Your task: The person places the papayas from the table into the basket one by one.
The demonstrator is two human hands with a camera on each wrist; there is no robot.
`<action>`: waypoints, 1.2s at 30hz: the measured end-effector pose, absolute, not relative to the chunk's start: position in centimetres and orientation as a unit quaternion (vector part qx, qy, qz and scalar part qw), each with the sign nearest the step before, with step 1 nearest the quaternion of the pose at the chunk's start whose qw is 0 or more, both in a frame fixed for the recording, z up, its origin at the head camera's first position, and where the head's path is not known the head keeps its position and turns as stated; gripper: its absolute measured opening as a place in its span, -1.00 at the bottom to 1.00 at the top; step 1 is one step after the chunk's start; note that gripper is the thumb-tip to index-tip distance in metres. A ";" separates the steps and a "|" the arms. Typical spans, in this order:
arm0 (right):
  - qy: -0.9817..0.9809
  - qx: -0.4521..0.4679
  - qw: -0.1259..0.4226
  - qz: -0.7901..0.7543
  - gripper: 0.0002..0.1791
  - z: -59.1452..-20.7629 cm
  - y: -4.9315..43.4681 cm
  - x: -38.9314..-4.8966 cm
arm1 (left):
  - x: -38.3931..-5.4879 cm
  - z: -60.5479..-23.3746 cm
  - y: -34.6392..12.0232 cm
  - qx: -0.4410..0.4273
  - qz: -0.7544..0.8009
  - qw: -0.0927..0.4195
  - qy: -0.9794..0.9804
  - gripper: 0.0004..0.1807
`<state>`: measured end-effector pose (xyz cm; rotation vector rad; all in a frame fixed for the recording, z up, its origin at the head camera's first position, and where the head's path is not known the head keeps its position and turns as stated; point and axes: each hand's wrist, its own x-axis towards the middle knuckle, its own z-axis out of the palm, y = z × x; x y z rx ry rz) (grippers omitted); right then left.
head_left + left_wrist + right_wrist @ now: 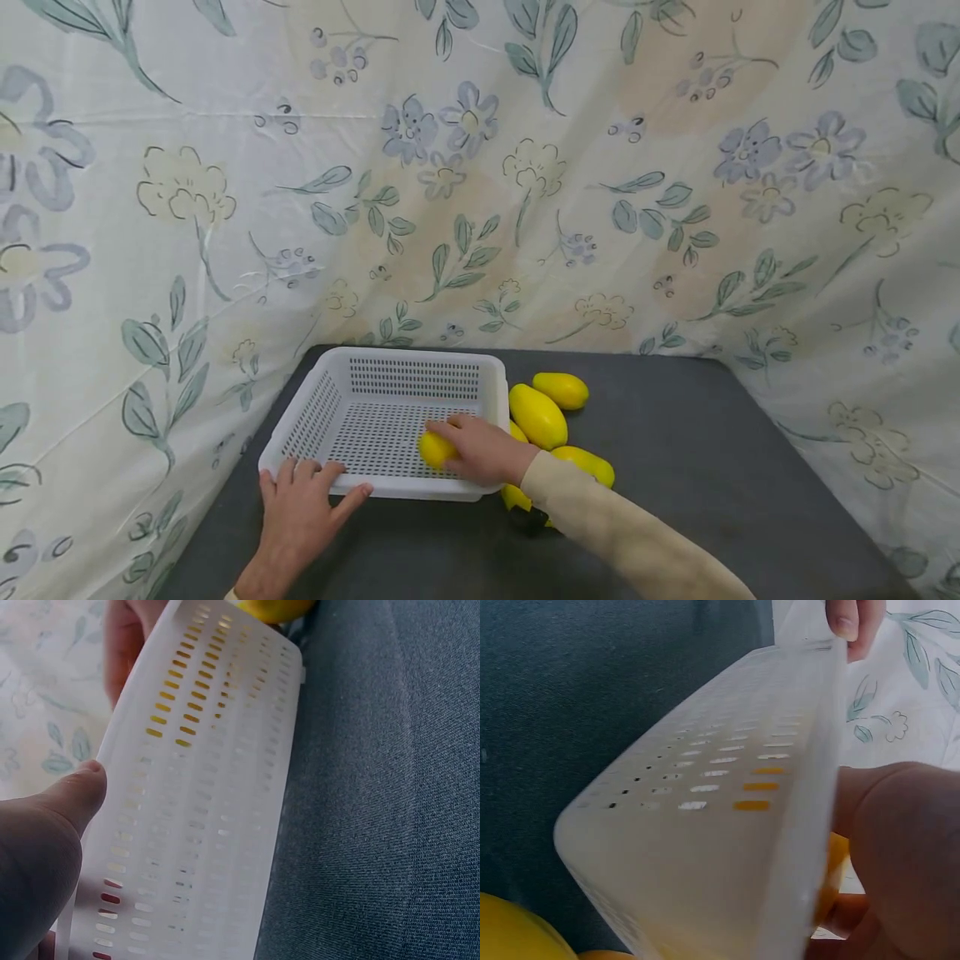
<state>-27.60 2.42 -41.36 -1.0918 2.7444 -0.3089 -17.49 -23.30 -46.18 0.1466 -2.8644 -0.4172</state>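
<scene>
A white plastic basket (pixel 420 357) with slotted walls and floor stands on the dark table. My left hand (pixel 300 508) holds its near left rim, thumb (pixel 79 791) outside and fingers over the inner side. Reaching over the right end of the basket, my right hand (pixel 483 450) grips a yellow mango (pixel 435 450) inside it, low over the slotted floor. Part of that mango is hidden behind the fingers; its yellow shows through the wall slots in both wrist views.
Several more yellow mangoes (pixel 538 417) lie on the dark tabletop (pixel 675 450) just right of the basket, some partly covered by the right sleeve (pixel 600 517). Floral cloth (pixel 480 208) hangs behind the table and along both sides.
</scene>
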 end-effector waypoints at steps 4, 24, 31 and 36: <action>0.922 -0.366 0.086 -0.095 -0.29 -41.9 2.6 -27.4 | -17.4 -46.1 -23.1 0.050 -0.144 0.119 -0.981 -0.30; 0.925 -0.347 0.053 -0.144 -0.37 -39.5 6.3 -28.1 | -17.6 -46.3 -22.5 0.056 -0.138 0.125 -0.981 -0.31; 0.930 -0.325 0.019 -0.174 -0.36 -37.7 12.3 -29.3 | -17.6 -46.4 -22.2 0.052 -0.134 0.152 -0.978 -0.34; 0.944 -0.275 0.005 -0.183 -0.36 -37.5 17.7 -30.1 | -17.5 -46.5 -22.0 0.059 -0.128 0.128 -0.982 -0.30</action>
